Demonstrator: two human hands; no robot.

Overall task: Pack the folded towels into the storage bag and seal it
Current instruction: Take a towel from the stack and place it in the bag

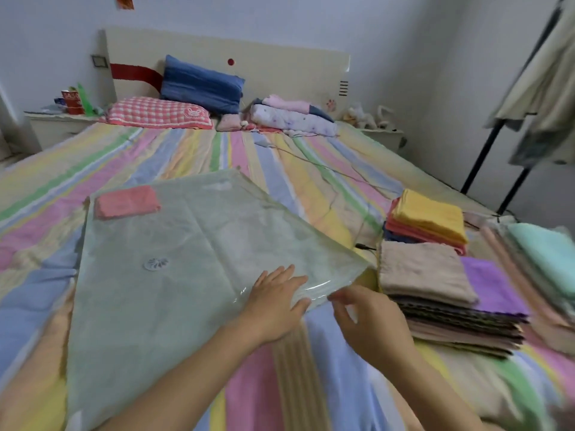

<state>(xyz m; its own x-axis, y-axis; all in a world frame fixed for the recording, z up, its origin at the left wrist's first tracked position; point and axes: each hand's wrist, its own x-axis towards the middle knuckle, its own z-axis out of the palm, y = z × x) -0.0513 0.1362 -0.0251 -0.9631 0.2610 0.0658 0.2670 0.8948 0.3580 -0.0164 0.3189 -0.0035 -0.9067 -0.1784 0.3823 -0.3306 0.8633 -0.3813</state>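
The storage bag [193,244], a pale green see-through sack, lies flat on the bed [326,368] with its striped sheet, one corner pointing toward the headboard [280,66]. Inside the bag, tucked into its far left corner, sits a folded pink towel [126,202]. A round valve [156,263] shows on the bag's upper face, nearer the person than that towel.

The left hand [273,306] rests on the bag's near right edge, fingers straight and spread on the plastic, thumb along the rim. Its grip is flat and loose and has hold of nothing. The right hand [370,321] is just beside the same edge, fingertips curled toward the glossy rim where the plastic lifts a little. Whether its grip has nipped the plastic or only touches it I cannot tell.

Close to the bag's right corner stands a tall stack [460,328] of folded towels, topped by a beige towel [423,275], with a purple towel [491,284] showing under it. Beyond that, still right of the bag, a smaller pile [417,234] is topped by a yellow towel [431,214]. Farther right of the bag lies a mint towel [544,253]. Beyond the bag's far corner, a blue pillow [202,84] leans at the headboard over a pink checked pillow [155,115]
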